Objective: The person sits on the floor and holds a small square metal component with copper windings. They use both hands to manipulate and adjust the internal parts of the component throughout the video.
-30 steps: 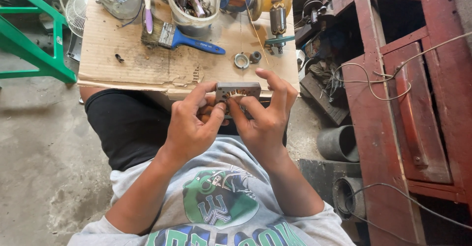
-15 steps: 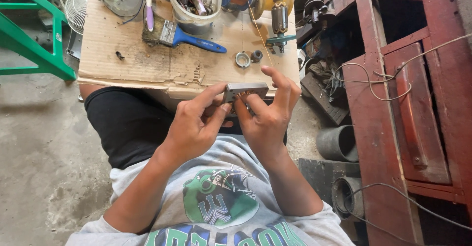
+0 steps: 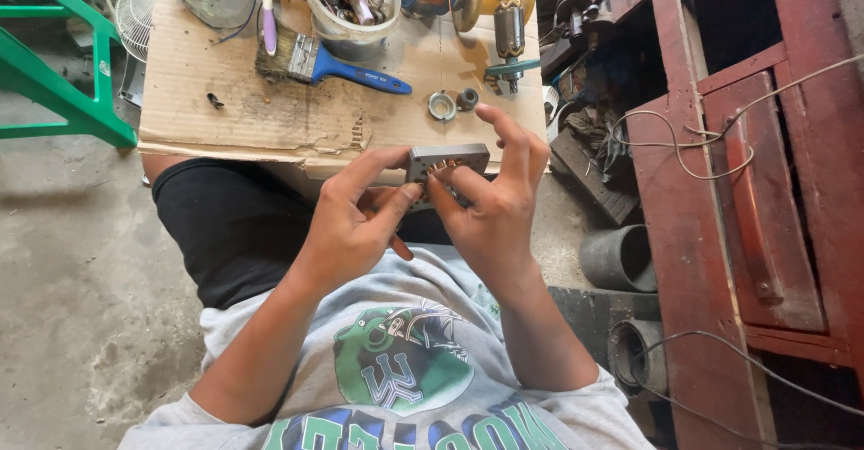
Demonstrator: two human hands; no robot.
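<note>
Concrete workshop floor, person seated, cardboard sheet (image 3: pixel 270 117) across the lap as a work surface. Landmark: small grey metal block (image 3: pixel 447 160), held just off the near edge of the cardboard. Left hand (image 3: pixel 355 225) clamped on the block's left end, thumb and forefinger pinching it. Right hand (image 3: pixel 490 207) closed on its right end and underside, thumb tucked below, index and middle fingers lifted clear above it. Block sits between both sets of fingertips, not in either palm; coppery bits show under it, too small to make out. Step looks like close inspection or fiddling with the block's underside; next move likely needs a steady left pinch while right fingertips work. Just beyond the block: metal ring (image 3: pixel 441 106) and small dark bush (image 3: pixel 467 99). Farther, to its left: blue-handled brush (image 3: pixel 328 65). Beyond it: plastic tub of parts (image 3: pixel 353 7), motor armature (image 3: pixel 508 13). Right of the block: red wooden frame (image 3: pixel 738 189) with loose wires.
</note>
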